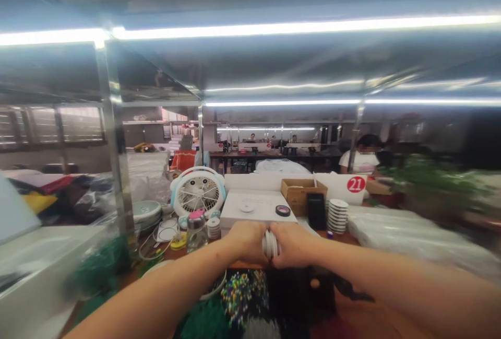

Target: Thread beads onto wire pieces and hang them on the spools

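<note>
Both my hands meet in front of me at the middle of the workbench. My left hand (pixel 250 242) closes round one side of a small stack of flat white discs (pixel 271 245), and my right hand (pixel 293 245) grips the other side. Only the rims show between my fingers, so their exact kind is unclear. Below my hands lies a spread of multicoloured beads (pixel 238 294) beside a black mat (pixel 297 297). Just behind my hands is a white box (pixel 254 206), with a roll of black tape (pixel 282 210) and a small white disc (pixel 246 208) on top.
On the left stand a white fan (pixel 199 193), a glass jar with a pink lid (pixel 196 234) and a low stack of white discs (pixel 213 228). Another disc stack (pixel 337 216), a cardboard box (pixel 303 195) and plastic-wrapped packs (pixel 410 234) lie right. A metal post (pixel 117 172) rises left.
</note>
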Motion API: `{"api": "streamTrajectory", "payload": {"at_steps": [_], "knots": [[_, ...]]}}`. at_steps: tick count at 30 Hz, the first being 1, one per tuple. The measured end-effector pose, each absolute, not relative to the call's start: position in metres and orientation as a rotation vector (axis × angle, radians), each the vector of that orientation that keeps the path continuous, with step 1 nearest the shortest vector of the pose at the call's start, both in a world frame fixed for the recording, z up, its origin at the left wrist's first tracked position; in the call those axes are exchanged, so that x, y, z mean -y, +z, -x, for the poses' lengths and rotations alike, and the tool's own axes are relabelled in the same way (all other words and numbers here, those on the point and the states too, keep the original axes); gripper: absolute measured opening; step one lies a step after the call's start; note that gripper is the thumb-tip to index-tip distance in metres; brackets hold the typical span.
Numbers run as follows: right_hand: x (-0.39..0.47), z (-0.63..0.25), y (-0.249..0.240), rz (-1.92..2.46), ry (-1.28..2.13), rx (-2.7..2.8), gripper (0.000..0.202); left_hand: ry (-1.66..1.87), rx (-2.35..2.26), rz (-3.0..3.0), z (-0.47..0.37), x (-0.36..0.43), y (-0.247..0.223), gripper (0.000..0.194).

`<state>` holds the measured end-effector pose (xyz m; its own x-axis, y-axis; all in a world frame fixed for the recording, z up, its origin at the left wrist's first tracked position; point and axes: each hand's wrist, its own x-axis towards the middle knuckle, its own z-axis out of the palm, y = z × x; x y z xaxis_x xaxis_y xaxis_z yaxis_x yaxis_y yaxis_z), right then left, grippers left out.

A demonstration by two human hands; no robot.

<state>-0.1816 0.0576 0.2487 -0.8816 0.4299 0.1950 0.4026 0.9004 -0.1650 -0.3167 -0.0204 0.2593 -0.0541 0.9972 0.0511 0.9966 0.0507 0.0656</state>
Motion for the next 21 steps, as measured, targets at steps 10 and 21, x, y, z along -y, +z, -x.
{"api": "streamTrajectory", "payload": {"at_steps": [10, 21], "knots": [[-0.068, 0.186, 0.244, 0.540, 0.190, 2.836, 0.068, 0.204, -2.256, -2.288, 0.321, 0.018, 0.258, 0.068], [-0.063, 0.189, 0.242, 0.650, 0.057, 2.838, 0.057, 0.113, -2.177, -2.195, 0.325, 0.010, 0.264, 0.062]]}}
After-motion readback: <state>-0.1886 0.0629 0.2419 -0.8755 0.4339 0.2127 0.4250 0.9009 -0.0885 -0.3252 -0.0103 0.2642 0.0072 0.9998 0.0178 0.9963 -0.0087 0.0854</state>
